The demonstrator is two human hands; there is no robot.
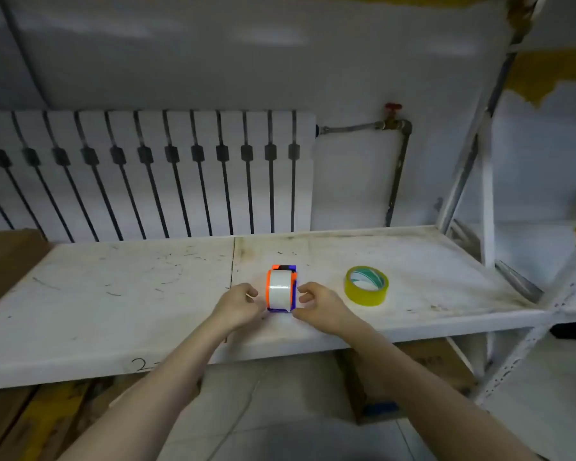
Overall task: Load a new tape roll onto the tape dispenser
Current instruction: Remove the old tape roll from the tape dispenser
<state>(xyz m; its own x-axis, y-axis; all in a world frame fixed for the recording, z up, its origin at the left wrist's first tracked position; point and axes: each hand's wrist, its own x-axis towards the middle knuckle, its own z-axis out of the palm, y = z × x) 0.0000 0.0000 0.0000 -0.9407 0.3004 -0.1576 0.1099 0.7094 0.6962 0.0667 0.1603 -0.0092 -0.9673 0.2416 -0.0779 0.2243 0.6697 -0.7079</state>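
An orange and blue tape dispenser point(281, 289) stands on the white shelf board point(147, 294), with a whitish tape roll point(279, 291) sitting in it. My left hand point(240, 304) is just left of the dispenser, fingers curled and close to its orange side. My right hand point(316, 302) is just right of it, fingers bent near the blue side. Whether either hand touches the dispenser is unclear. A yellow tape roll point(366, 286) with a green-and-white core lies flat on the shelf to the right.
A white radiator point(147, 174) stands behind the shelf, with a pipe and red valve point(393, 109) at its right. The metal rack upright point(486, 194) rises at the right. Cardboard boxes point(413, 377) lie below the shelf and at the far left.
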